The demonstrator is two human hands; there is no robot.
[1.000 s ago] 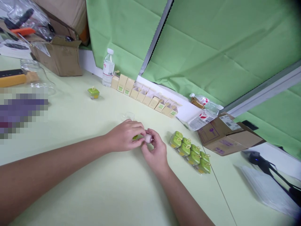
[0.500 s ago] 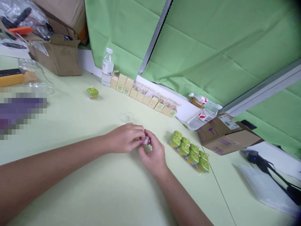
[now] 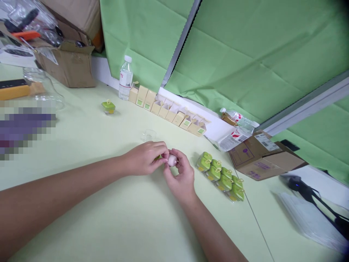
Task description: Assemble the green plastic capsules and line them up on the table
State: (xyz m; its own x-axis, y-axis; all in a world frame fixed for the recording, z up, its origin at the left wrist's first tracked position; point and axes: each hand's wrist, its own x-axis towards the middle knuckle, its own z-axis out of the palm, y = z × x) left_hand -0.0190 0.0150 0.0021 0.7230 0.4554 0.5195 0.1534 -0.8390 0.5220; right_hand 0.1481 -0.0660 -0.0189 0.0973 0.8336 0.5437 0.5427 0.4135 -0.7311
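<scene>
While pinching one small pale object (image 3: 172,160) between left hand (image 3: 148,158) and right hand (image 3: 181,177) — both closed to fingertip grips — also showing one green piece (image 3: 157,157), partly hidden under the left hand. Counted beside the right hand: eight green-lidded containers (image 3: 224,182); farther left, one more (image 3: 108,106); beyond, one clear cup (image 3: 149,136), one upright bottle (image 3: 125,78).

Far left: open cardboard box (image 3: 73,69), clear plastic wrap (image 3: 50,36) on top. Capped water bottle (image 3: 125,80) upright to its right. Green cloth (image 3: 259,54) behind. Right: clear bottles (image 3: 237,137) lying by purple-printed carton (image 3: 249,154).
</scene>
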